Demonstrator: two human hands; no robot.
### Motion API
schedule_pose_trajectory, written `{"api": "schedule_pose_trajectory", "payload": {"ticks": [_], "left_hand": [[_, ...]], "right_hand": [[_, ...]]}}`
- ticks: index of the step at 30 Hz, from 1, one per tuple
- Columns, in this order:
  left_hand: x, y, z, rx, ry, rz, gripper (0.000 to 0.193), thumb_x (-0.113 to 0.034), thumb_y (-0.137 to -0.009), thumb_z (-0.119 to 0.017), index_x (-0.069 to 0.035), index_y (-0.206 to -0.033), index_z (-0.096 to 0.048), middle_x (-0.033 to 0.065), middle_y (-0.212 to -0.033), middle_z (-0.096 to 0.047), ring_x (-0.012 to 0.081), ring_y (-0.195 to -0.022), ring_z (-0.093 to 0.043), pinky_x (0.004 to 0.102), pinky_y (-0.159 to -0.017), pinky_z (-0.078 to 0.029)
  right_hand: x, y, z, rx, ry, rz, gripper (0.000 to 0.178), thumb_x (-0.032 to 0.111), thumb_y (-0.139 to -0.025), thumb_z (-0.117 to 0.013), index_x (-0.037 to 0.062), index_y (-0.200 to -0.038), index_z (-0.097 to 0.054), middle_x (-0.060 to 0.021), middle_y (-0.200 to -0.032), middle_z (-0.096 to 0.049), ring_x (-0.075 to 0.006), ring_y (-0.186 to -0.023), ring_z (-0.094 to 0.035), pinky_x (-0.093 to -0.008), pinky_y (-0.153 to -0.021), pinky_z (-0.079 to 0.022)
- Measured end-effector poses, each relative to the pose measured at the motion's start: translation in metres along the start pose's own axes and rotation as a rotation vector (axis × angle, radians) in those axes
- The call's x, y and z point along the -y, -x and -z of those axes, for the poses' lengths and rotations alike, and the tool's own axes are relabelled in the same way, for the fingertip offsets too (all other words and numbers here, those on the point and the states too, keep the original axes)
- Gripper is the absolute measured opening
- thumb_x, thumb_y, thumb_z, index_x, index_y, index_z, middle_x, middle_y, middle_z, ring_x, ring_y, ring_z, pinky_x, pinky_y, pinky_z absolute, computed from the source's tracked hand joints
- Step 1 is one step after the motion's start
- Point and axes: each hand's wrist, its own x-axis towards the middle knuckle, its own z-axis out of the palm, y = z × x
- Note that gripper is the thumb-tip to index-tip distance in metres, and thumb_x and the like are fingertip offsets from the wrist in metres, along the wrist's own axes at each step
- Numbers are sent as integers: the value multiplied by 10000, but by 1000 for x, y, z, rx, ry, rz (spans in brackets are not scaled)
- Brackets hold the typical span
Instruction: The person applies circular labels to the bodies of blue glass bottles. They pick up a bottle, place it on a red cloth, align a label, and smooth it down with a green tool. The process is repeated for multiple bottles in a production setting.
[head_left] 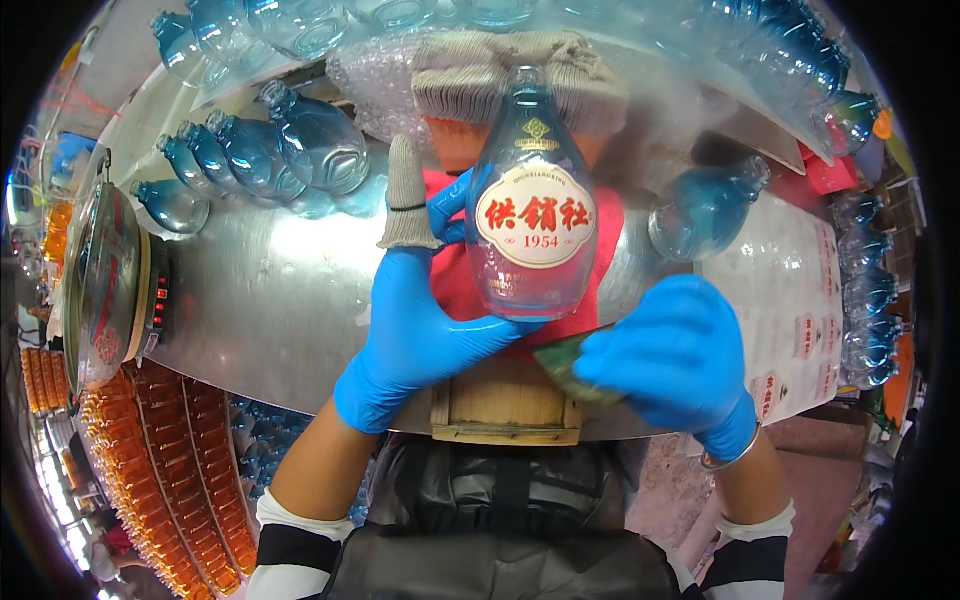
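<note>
A blue-tinted clear glass bottle (530, 290) with a white label and red characters lies before me, its neck pointing away. My left hand (412, 325), in a blue glove, grips it, thumb at the base and other fingers behind its left side. A grey knitted finger cover (407, 195), dark-banded, sits on that hand's raised index finger. Close to the bottle's lower right, my blue-gloved right hand (685, 350) is closed on a dark green cloth-like piece (572, 370). The bottle's neck lies against a padded rest (455, 85) wrapped in grey ribbed knit. Red cloth (608, 215) shows beneath.
Blue bottles (320, 140) lie at left, with one (705, 215) at right. More line the table's far edge. A label sheet (790, 290) lies at right, a wooden block (507, 405) at the front edge. At far left stands a round device (105, 285); orange bottles (170, 460) stand below.
</note>
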Motion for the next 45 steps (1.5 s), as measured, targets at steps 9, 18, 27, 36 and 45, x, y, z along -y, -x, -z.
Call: {"api": "schedule_pose_trajectory", "payload": {"ticks": [9,18,27,36,45], "left_hand": [[7,-6,-6,1,509,116,824,-283,-842,-590,-35,-1442,-81,146,-1410,-307,214,-1248,-371,356,-1035,-325],[-9,-1,-5,16,507,230,799,-167,-857,-599,-24,-1440,-72,145,-1432,-259,209,-1277,-306,329,-1062,-252],[3,-5,2,81,478,142,805,-155,-851,-592,-44,-1446,-61,131,-1475,-179,196,-1315,-243,323,-1082,-202],[-1,-14,1,85,569,119,688,-141,-905,-521,-87,-1454,-109,76,-1331,-399,152,-1158,-407,287,-1002,-327],[23,-15,4,62,452,93,797,-302,-864,-566,-56,-1448,-83,116,-1446,-253,215,-1296,-307,343,-1065,-262]], "right_hand": [[-10,-7,-23,-564,-1030,-902,188,166,-823,-650,44,-717,-554,2,-680,-532,-71,-628,-497,-208,-602,-407],[10,-48,-53,-422,-480,-877,480,214,-675,-815,125,-687,-344,60,-652,-355,-25,-613,-345,-177,-497,-314],[7,-48,-47,-365,-625,-845,459,203,-696,-796,132,-720,-343,49,-688,-364,-29,-649,-345,-179,-541,-320],[-6,-45,-43,-351,-821,-922,399,216,-669,-818,106,-694,-436,56,-669,-404,-32,-610,-364,-186,-534,-347],[-24,-32,-41,-234,-1230,-882,350,165,-673,-802,97,-778,-475,47,-743,-460,-32,-689,-426,-183,-596,-383]]}}
